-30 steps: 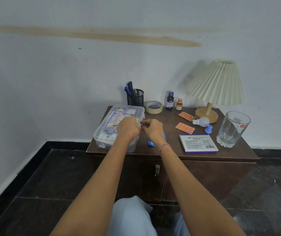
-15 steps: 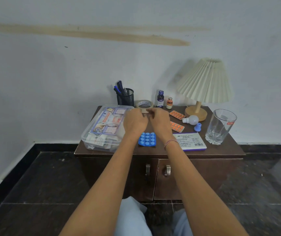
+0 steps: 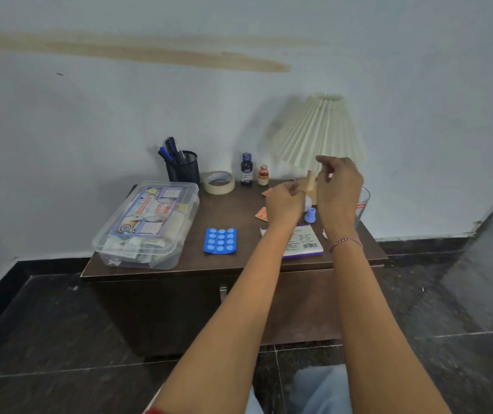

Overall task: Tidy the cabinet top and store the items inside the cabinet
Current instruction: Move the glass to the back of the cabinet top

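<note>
while the left hand (image 3: 284,204) and right hand (image 3: 339,186) hover near the lamp (image 3: 320,130), the job looks barely started. the clear box (image 3: 146,225), blue pill sheet (image 3: 220,241), tape roll (image 3: 219,182) and pen cup (image 3: 184,168) all sit on the cabinet (image 3: 239,204) top, and its doors look closed. both grips are curled; i cannot tell if they hold anything.

Left: a big see-through box (image 3: 146,225) fills it.
Middle: bare worktop (image 3: 227,209) between the tape roll (image 3: 219,182) and the blue pill sheet (image 3: 220,241); room to reach in here.
Back: the pen cup (image 3: 184,167) and two small bottles (image 3: 246,169) stand by the wall.
Right: the lamp (image 3: 320,132) and glass (image 3: 364,198) crowd it.
</note>
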Demonstrator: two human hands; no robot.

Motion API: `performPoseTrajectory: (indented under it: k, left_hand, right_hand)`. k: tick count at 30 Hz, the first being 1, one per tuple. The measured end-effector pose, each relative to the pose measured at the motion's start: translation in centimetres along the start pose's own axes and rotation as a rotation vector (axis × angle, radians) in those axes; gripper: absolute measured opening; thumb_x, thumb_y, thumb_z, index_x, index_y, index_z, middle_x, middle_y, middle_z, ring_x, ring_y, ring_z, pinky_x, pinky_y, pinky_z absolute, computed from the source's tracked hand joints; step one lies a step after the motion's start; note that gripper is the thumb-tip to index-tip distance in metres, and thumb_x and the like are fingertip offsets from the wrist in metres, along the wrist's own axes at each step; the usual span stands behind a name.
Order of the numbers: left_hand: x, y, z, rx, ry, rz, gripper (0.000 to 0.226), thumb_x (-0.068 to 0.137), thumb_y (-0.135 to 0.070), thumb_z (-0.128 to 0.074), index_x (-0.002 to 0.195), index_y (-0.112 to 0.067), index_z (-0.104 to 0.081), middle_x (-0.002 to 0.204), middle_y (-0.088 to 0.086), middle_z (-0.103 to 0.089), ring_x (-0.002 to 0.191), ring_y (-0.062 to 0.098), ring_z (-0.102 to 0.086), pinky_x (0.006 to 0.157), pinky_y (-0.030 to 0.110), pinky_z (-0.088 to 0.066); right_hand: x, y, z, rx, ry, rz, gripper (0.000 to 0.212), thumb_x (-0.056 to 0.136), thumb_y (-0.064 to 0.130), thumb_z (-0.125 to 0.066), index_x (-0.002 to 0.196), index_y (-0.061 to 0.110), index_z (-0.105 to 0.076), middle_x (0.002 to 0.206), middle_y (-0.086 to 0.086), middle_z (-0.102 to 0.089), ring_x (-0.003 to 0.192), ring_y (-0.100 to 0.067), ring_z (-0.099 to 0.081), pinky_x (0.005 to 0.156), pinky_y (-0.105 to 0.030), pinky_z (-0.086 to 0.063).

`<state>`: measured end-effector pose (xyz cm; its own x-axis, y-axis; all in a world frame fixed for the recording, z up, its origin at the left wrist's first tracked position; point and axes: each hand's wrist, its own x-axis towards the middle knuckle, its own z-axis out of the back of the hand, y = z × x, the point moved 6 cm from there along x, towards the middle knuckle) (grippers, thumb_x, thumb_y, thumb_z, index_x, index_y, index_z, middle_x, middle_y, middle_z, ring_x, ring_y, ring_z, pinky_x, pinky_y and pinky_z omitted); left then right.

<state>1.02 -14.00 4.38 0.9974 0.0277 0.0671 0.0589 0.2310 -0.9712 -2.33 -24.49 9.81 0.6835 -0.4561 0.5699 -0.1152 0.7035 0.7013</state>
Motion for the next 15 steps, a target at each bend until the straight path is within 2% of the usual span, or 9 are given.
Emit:
performPoseTrajectory:
  k: [2,5,9,11,13,15]
  left_hand:
    - [-0.1,0.4,-2.0,-0.004,0.054,0.027,0.039,0.087,-0.005,-0.051,0.124,-0.006,-0.061,0.123,0.012,-0.064,0.117,0.025,-0.057,0.097,0.029,-0.044]
    - [0.0,0.8,-4.4,0.042,0.123,0.034,0.046,0.087,-0.009,-0.052,0.133,-0.008,-0.052,0.131,0.013,-0.058,0.122,0.028,-0.053,0.100,0.033,-0.043]
    - [-0.1,1.2,-6.7,0.079,0.196,0.033,0.055,0.087,-0.016,-0.061,0.138,-0.007,-0.045,0.138,0.011,-0.052,0.127,0.026,-0.049,0.100,0.029,-0.039]
    - [-0.3,1.3,-7.6,0.037,0.216,0.026,0.050,0.084,-0.015,-0.065,0.131,-0.005,-0.052,0.129,0.012,-0.060,0.121,0.026,-0.055,0.095,0.029,-0.042]
    - [-0.5,1.4,-7.9,0.011,0.197,0.012,0.046,0.081,-0.014,-0.069,0.125,-0.005,-0.057,0.121,0.012,-0.065,0.114,0.024,-0.059,0.086,0.024,-0.042]
    - [-0.5,1.3,-7.9,0.013,0.147,-0.015,0.044,0.079,-0.016,-0.071,0.121,-0.005,-0.060,0.118,0.012,-0.067,0.109,0.024,-0.061,0.080,0.021,-0.039]
  right_hand:
    - [0.5,-1.6,1.4,-0.050,-0.058,-0.015,0.034,0.095,0.004,-0.043,0.119,0.011,-0.065,0.117,-0.013,-0.058,0.110,-0.026,-0.054,0.083,-0.015,-0.033]
    - [1.0,-3.6,2.8,-0.115,-0.100,-0.061,0.035,0.097,0.005,-0.040,0.125,0.010,-0.060,0.123,-0.014,-0.053,0.116,-0.028,-0.045,0.089,-0.020,-0.032]
    - [1.5,-6.9,2.9,-0.185,0.031,-0.276,0.038,0.101,0.010,-0.032,0.134,0.002,-0.048,0.136,-0.021,-0.046,0.125,-0.036,-0.044,0.104,-0.033,-0.030]
    - [1.3,-8.1,2.4,-0.156,0.135,-0.361,0.033,0.102,0.013,-0.029,0.121,0.000,-0.053,0.131,-0.025,-0.051,0.123,-0.036,-0.047,0.100,-0.032,-0.032]
    - [1.0,-8.7,2.0,-0.121,0.209,-0.419,0.031,0.103,0.017,-0.029,0.094,0.003,-0.055,0.120,-0.029,-0.057,0.116,-0.036,-0.052,0.088,-0.031,-0.032]
    - [0.9,-8.9,1.8,-0.104,0.212,-0.443,0.036,0.102,0.017,-0.031,0.068,0.010,-0.042,0.101,-0.029,-0.057,0.112,-0.036,-0.053,0.074,-0.030,-0.028]
